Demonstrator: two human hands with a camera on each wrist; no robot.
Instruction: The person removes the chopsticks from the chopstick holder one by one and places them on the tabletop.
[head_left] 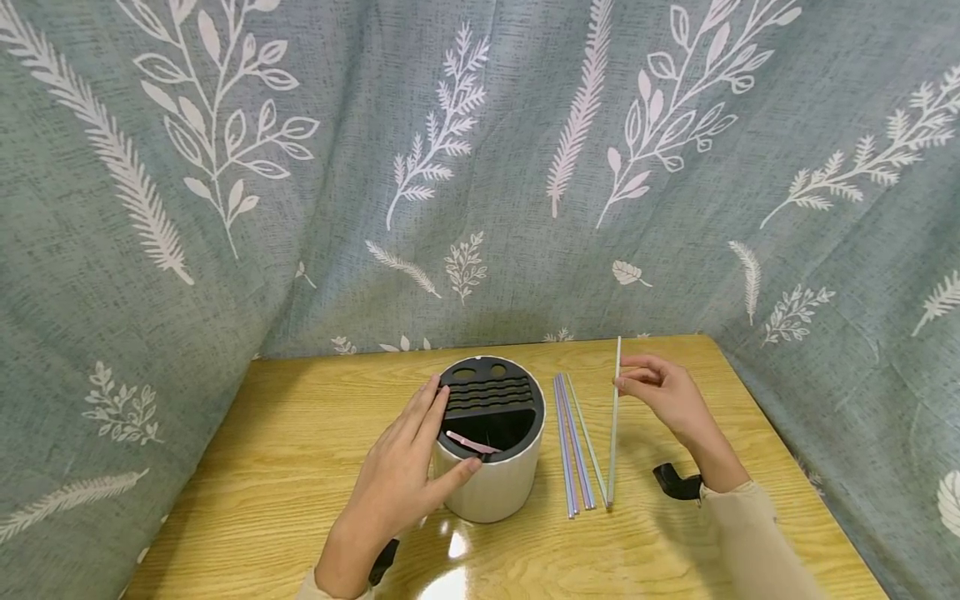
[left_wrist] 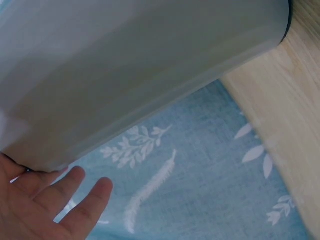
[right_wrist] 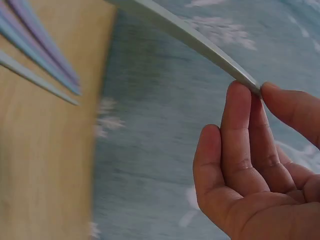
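A round white pen holder (head_left: 491, 493) with a black slotted top (head_left: 489, 397) stands upright on the table. My left hand (head_left: 397, 467) rests on its left rim, fingers extended over the edge and thumb at the front. In the left wrist view, the fingertips (left_wrist: 103, 186) lie beside the holder's grey-looking wall (left_wrist: 145, 65). A thin pink stick (head_left: 471, 442) lies in the large front opening. To the right, my right hand (head_left: 663, 390) pinches a pale green straw (head_left: 614, 442) between thumb and fingertips. The straw slants upright, its lower end near the tabletop.
Several purple, blue and pale green straws (head_left: 572, 450) lie between the holder and the right hand. The wooden table (head_left: 292, 450) ends at a leaf-patterned curtain (head_left: 510, 275) at the back and sides. Black straps (head_left: 677, 482) sit at the wrists.
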